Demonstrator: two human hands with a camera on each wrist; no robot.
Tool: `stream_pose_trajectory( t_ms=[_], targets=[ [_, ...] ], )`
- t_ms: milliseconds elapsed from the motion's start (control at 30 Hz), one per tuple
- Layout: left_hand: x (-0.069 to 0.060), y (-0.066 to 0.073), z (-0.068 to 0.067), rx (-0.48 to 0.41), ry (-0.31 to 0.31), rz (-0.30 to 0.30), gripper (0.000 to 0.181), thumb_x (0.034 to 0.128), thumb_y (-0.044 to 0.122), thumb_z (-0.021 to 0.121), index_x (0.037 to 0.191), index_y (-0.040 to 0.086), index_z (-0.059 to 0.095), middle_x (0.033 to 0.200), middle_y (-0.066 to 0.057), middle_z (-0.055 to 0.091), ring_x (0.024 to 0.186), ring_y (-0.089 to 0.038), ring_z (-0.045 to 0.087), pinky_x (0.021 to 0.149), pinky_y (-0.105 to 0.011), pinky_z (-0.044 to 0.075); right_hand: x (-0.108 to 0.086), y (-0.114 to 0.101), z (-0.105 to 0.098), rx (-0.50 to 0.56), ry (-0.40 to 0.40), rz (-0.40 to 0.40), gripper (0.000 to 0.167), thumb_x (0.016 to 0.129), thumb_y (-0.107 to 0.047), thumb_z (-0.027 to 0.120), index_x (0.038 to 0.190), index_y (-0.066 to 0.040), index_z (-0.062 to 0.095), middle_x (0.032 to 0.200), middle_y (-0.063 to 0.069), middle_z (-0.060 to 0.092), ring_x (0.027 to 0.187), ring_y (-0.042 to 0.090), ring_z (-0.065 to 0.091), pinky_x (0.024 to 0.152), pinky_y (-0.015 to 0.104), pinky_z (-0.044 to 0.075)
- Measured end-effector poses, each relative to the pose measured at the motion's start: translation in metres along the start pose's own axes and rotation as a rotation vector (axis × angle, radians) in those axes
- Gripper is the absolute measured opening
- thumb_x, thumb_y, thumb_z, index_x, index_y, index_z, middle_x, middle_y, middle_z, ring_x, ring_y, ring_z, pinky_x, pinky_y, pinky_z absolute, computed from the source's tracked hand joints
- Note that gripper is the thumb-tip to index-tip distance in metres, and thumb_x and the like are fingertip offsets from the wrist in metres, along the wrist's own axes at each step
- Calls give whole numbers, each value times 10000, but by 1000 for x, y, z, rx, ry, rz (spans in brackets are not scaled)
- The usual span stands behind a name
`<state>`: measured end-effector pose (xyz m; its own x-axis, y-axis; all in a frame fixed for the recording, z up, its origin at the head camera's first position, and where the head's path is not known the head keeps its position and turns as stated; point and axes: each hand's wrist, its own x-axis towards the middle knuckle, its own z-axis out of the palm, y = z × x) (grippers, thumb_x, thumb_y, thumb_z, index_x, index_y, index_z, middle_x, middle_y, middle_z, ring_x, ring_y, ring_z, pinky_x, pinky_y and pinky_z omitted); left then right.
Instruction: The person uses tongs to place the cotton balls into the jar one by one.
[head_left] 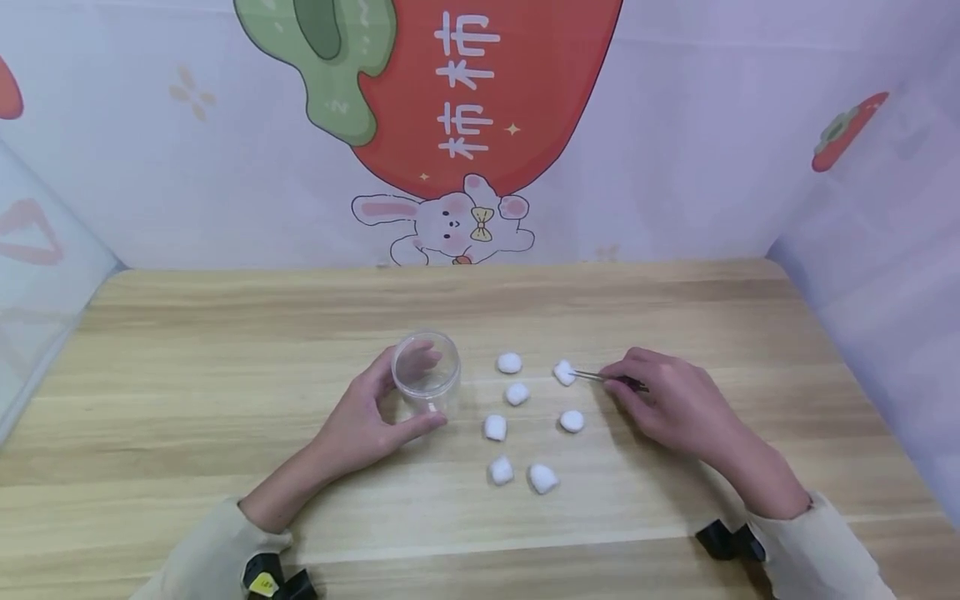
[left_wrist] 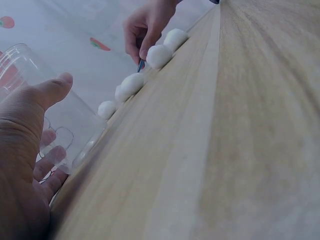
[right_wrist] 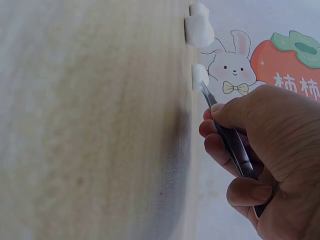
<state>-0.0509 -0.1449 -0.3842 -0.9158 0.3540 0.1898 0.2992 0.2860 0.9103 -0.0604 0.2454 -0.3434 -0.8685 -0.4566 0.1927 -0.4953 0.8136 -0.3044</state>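
A clear, see-through jar stands on the wooden table, and my left hand is curled round it, thumb at the near side and fingers at the far side. My right hand pinches dark metal tweezers, whose tips touch a white cotton ball on the table. In the right wrist view the tips meet the side of that ball. Nothing shows inside the jar.
Several other white cotton balls lie between the hands, among them one at the back and one nearest the front. A printed cloth hangs behind the table and along its sides.
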Motion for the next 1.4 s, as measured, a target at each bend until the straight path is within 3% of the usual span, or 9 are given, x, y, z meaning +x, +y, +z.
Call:
stream_pose_trajectory(
  t_ms=[367,633,933,1400],
  targets=[
    [0,3,-2,-15,4,-31,828,831,202,923,1530,316,494,1451,4,678,1406,-173,608,1196,-122,413,3,3,0,31,29,-9,139,914,-86,801,1042,-135,822,911,-33,774,737,29,614,630,267,535],
    [-3,2,-4,-2,17,-16,835,815,199,936,1519,329,507,1444,-11,688,1388,-138,620,1190,-144,444,5,1,3,61,58,-17,144,914,-80,800,1046,-135,817,929,-31,796,848,134,749,727,382,634],
    [1,2,-1,2,13,-6,816,828,207,926,1526,285,510,1450,-19,685,1390,-187,628,1196,-179,462,9,3,1,74,96,-14,150,913,-51,798,1027,-146,820,939,-34,812,855,150,764,730,391,641],
    [1,3,0,-19,12,-5,825,817,187,933,1527,246,519,1444,-24,684,1398,-176,620,1215,-168,436,16,-4,-4,108,122,-26,93,927,-97,805,1009,-136,822,894,6,801,739,29,632,641,254,547]
  ],
)
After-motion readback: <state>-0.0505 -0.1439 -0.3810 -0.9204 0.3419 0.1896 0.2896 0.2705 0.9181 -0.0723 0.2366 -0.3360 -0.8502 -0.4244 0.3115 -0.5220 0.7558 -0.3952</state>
